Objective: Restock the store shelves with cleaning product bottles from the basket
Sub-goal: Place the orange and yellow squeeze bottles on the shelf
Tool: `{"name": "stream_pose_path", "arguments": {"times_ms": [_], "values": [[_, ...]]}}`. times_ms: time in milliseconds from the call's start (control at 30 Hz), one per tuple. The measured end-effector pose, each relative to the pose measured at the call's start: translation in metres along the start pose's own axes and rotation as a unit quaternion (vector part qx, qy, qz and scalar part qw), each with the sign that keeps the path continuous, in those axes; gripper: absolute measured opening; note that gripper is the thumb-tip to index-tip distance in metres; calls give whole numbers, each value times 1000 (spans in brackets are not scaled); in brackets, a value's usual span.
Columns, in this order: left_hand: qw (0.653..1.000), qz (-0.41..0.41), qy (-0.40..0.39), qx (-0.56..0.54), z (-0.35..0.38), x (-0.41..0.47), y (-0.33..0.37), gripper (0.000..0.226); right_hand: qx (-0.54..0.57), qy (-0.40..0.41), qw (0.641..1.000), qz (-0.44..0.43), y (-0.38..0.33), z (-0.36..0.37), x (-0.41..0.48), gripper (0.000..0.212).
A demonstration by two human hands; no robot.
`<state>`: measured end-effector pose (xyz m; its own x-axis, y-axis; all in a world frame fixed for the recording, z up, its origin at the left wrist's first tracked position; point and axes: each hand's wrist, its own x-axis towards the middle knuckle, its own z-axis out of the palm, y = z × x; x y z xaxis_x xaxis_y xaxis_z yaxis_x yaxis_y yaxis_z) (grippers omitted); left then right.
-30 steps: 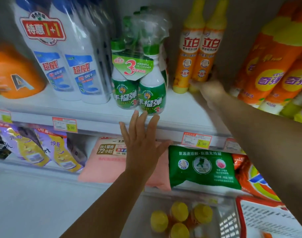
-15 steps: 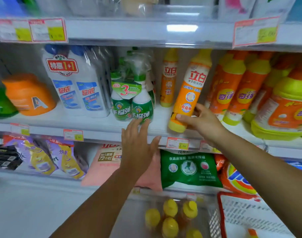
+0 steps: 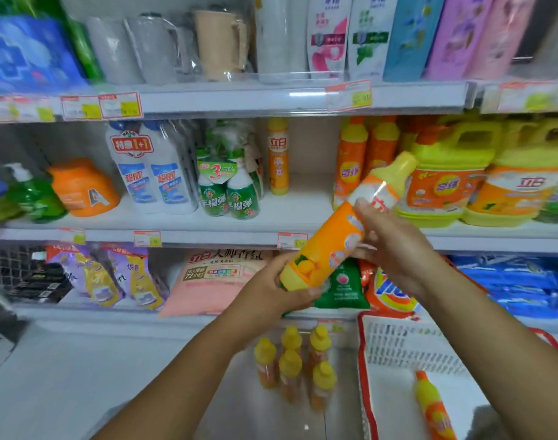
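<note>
Above the basket (image 3: 407, 347) I hold the orange bottle (image 3: 331, 246) tilted, cap up and rightward. My left hand (image 3: 271, 293) curls round its base and my right hand (image 3: 395, 249) grips its middle. A spare bottle (image 3: 433, 404) lies inside the basket.

Price tags (image 3: 349, 95) blurred — unreadable, basket (image 3: 364, 360) cut by bottom edge, its lying bottle (image 3: 430, 404) too

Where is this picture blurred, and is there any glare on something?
Head view: the upper price tags are blurred; a bright glare streak lies on the upper shelf edge, a smaller glint on the held bottle; the shelves bow from the wide-angle lens.
</note>
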<state>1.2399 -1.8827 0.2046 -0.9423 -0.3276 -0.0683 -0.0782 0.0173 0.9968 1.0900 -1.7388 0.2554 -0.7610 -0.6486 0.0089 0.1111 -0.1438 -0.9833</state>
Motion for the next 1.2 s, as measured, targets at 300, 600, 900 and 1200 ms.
{"name": "stream_pose_path", "arguments": {"times_ms": [300,600,900,1200], "values": [[982,-135,-119,52,1,-21,-35,58,32,-77,995,54,13,-21,-19,39],[977,-88,-22,195,2,-12,-44,57,-92,-5,995,47,25,-15,0,37],[984,-84,-18,156,-9,-16,-46,59,-89,-52,992,75,28,-9,5,50],[975,-131,-82,163,-11,-16,-52,68,41,-135,983,114,35,-6,1,58]]}}
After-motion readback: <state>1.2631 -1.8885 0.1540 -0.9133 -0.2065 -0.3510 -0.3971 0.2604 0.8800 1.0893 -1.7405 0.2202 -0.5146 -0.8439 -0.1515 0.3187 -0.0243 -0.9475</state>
